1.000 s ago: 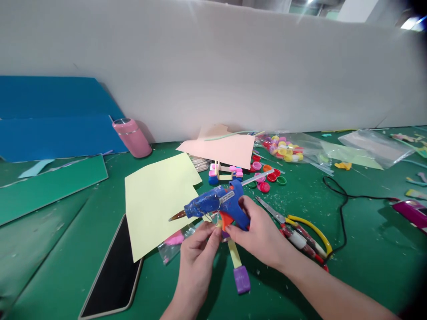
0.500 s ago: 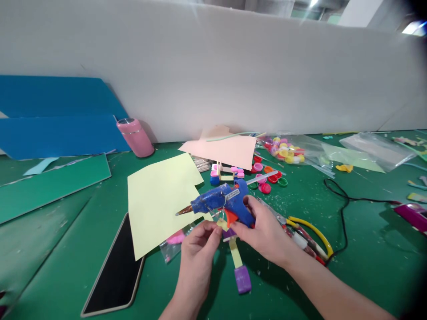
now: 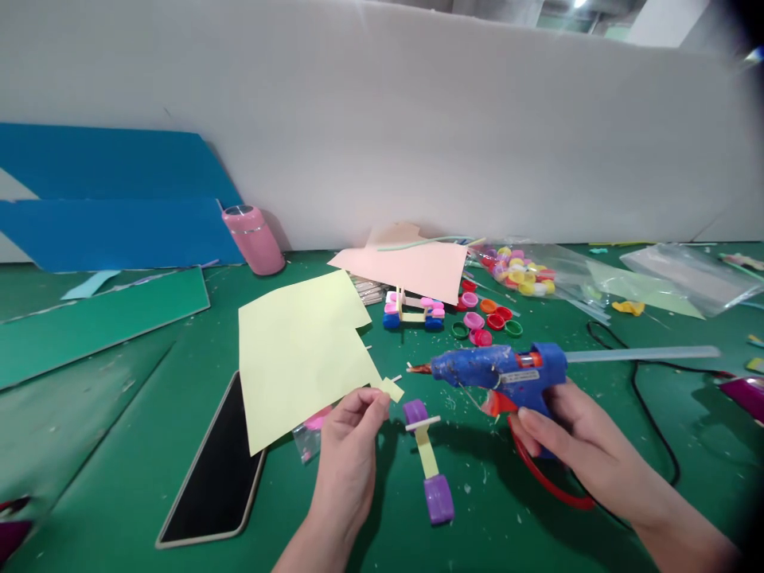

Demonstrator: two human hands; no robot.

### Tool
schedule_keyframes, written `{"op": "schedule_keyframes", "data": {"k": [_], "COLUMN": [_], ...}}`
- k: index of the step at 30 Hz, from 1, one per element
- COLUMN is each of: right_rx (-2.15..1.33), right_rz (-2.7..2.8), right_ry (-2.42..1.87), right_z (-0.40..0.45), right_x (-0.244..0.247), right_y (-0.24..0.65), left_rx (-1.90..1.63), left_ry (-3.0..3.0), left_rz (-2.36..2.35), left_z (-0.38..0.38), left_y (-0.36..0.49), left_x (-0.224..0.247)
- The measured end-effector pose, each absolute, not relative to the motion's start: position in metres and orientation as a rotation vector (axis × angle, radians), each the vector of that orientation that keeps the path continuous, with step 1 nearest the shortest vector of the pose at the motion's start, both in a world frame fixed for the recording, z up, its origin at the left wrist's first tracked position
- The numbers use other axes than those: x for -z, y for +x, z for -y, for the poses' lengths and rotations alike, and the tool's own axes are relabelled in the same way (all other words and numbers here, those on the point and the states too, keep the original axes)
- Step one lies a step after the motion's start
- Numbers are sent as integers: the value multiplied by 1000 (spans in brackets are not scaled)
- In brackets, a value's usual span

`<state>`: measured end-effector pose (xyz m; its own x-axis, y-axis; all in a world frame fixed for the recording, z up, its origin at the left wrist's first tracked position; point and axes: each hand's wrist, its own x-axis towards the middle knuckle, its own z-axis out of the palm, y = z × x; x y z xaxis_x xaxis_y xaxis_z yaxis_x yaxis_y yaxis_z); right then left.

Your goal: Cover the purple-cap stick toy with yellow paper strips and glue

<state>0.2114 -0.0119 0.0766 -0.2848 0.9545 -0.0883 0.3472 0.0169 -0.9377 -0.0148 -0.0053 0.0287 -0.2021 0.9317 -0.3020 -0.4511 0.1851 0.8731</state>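
My left hand (image 3: 352,442) pinches a small pale yellow paper piece (image 3: 392,389) between thumb and fingertips. In my right hand (image 3: 573,430) is a blue hot glue gun (image 3: 501,372) with an orange trigger; a clear glue stick (image 3: 645,353) juts from its back. Its nozzle points left, a little above and to the right of the yellow piece, apart from it. Below, on the table, lies a small assembly of two purple blocks (image 3: 438,499) joined by a pale yellow strip (image 3: 426,454), with a thin white stick (image 3: 422,423) across it. Neither hand touches that assembly.
A pale yellow sheet (image 3: 304,350) partly covers a dark phone (image 3: 208,469). Behind stand a small pink-and-blue model (image 3: 414,309), coloured rings (image 3: 495,321) and a bag of colourful pieces (image 3: 519,270). A pink flask (image 3: 254,241) leans near the white partition (image 3: 382,135). A black cable (image 3: 645,422) runs at right.
The glue gun has swung to the right with my right hand, away from my left hand, and its nozzle now sits level. The yellow piece and the purple assembly are now in plain sight.
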Motion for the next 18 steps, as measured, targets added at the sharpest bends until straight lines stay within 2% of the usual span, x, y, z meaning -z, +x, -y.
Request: {"op": "schedule_keyframes", "data": {"k": [12, 18], "right_rx": [-819, -774], "right_rz": [1915, 1980], "right_ry": [-1577, -1539], "right_z": [27, 23], "right_x": [-79, -82], "right_y": [194, 186], "left_rx": [-1371, -1379], "left_ry": [601, 620], "left_rz": [-1167, -1161], "left_z": [6, 8], "left_y": [-14, -10], "left_x": [-26, -32]}}
